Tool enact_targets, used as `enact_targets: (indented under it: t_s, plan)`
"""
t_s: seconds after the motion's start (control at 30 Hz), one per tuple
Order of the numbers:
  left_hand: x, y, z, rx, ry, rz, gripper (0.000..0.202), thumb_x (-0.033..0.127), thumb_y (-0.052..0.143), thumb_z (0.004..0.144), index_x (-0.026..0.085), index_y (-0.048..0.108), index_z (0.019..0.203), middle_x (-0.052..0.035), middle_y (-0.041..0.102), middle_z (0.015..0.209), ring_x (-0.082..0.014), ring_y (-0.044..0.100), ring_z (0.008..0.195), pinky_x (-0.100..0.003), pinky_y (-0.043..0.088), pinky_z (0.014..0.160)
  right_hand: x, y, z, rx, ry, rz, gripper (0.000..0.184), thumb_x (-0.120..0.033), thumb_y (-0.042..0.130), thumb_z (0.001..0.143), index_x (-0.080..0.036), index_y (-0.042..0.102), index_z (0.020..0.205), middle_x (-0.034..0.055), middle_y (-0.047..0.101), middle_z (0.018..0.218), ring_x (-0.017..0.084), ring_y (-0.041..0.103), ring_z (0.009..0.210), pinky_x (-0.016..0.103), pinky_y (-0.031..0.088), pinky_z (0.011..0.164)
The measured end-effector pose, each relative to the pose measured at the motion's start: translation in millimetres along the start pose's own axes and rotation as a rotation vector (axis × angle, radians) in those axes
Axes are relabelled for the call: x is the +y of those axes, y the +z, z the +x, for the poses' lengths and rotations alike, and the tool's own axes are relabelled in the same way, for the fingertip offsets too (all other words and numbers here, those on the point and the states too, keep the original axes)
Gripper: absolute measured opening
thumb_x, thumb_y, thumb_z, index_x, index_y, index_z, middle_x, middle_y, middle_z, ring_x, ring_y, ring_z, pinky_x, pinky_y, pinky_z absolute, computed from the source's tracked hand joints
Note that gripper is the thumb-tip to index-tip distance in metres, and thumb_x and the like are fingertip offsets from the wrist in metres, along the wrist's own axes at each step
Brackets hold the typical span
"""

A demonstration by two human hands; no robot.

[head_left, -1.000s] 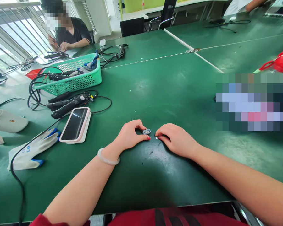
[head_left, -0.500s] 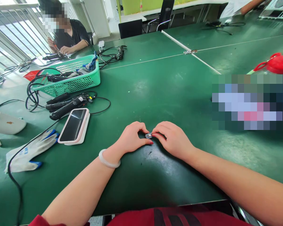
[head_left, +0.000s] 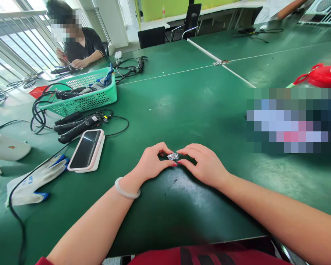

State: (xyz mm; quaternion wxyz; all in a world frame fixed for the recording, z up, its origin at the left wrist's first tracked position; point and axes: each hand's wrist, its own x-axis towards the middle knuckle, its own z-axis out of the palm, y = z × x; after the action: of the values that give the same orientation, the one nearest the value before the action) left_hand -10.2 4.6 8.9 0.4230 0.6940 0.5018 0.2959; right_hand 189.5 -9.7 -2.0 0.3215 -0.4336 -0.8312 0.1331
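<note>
A small silvery-white piece with dark details (head_left: 173, 156), like a tiny circuit board, sits between my two hands low over the green table. My left hand (head_left: 154, 161) curls around its left side, thumb below and index finger above, closed on it. To the right, my right hand (head_left: 202, 162) has its thumb and fingertips apart beside the piece's right end, with nothing visible between them. The piece's exact kind is too small to make out.
At left lie a phone (head_left: 86, 150), a white-and-blue glove (head_left: 34, 182), black handheld tools (head_left: 78, 129) with cables and a green basket (head_left: 85, 103). A red object (head_left: 324, 76) is at right. Another person (head_left: 82, 46) works across the table.
My right thumb and fingers have parted from the small piece. It now lies more level and shows more of its face, with my left hand still around it.
</note>
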Motion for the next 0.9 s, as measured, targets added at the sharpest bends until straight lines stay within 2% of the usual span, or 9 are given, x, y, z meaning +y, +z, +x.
enact_targets:
  t_s: [0.1, 0.23, 0.43, 0.63, 0.73, 0.9]
  plan:
    - [-4, 2.5, 1, -0.044, -0.054, -0.205, 0.027, 0.025, 0.077, 0.063, 0.016, 0.06, 0.082, -0.0038, 0.07, 0.087, -0.014, 0.062, 0.074, -0.031, 0.05, 0.073, 1, 3, 0, 0.024, -0.011, 0.002, 0.015, -0.031, 0.057, 0.088, -0.02, 0.067, 0.09, 0.0044, 0.07, 0.088, 0.018, 0.062, 0.084, 0.034, 0.049, 0.08]
    - [-3, 3.4, 3, -0.122, -0.103, -0.394, 0.031, 0.023, 0.076, 0.067, 0.014, 0.062, 0.093, -0.0077, 0.071, 0.094, -0.016, 0.067, 0.086, -0.034, 0.051, 0.084, 1, 7, 0, 0.05, -0.057, -0.035, 0.017, -0.034, 0.058, 0.087, -0.019, 0.065, 0.087, 0.0054, 0.07, 0.088, 0.019, 0.062, 0.083, 0.034, 0.047, 0.077]
    - [3, 1.7, 3, -0.158, -0.173, -0.382, 0.028, 0.024, 0.071, 0.074, 0.015, 0.063, 0.099, -0.007, 0.071, 0.093, -0.0146, 0.067, 0.084, -0.034, 0.052, 0.084, 1, 13, 3, 0.009, -0.121, -0.117, 0.019, -0.035, 0.054, 0.089, -0.018, 0.063, 0.084, 0.0059, 0.068, 0.084, 0.018, 0.061, 0.08, 0.032, 0.044, 0.074]
    - [4, 3.3, 2, -0.196, -0.136, -0.36, 0.025, 0.023, 0.07, 0.073, 0.013, 0.063, 0.096, -0.008, 0.071, 0.092, -0.0152, 0.067, 0.084, -0.036, 0.052, 0.086, 0, 15, 2, -0.136, -0.037, -0.072, 0.019, -0.037, 0.054, 0.088, -0.02, 0.058, 0.086, 0.0012, 0.061, 0.075, 0.014, 0.055, 0.065, 0.026, 0.04, 0.062]
    - [-1, 1.5, 4, -0.175, -0.097, -0.346, 0.025, 0.021, 0.07, 0.073, 0.012, 0.062, 0.096, -0.008, 0.071, 0.093, -0.015, 0.067, 0.086, -0.036, 0.052, 0.087, 1, 15, 3, -0.208, 0.017, -0.045, 0.019, -0.039, 0.059, 0.085, -0.021, 0.054, 0.087, -0.0022, 0.057, 0.07, 0.012, 0.051, 0.057, 0.024, 0.036, 0.057]
    - [-18, -13.3, 11, -0.037, -0.068, -0.354, 0.025, 0.02, 0.071, 0.071, 0.012, 0.061, 0.092, -0.0099, 0.07, 0.102, -0.0154, 0.068, 0.086, -0.037, 0.052, 0.087, 2, 13, 6, -0.2, 0.101, -0.001, 0.03, -0.048, 0.057, 0.082, -0.022, 0.044, 0.075, -0.0067, 0.044, 0.055, 0.011, 0.041, 0.05, 0.024, 0.028, 0.053]
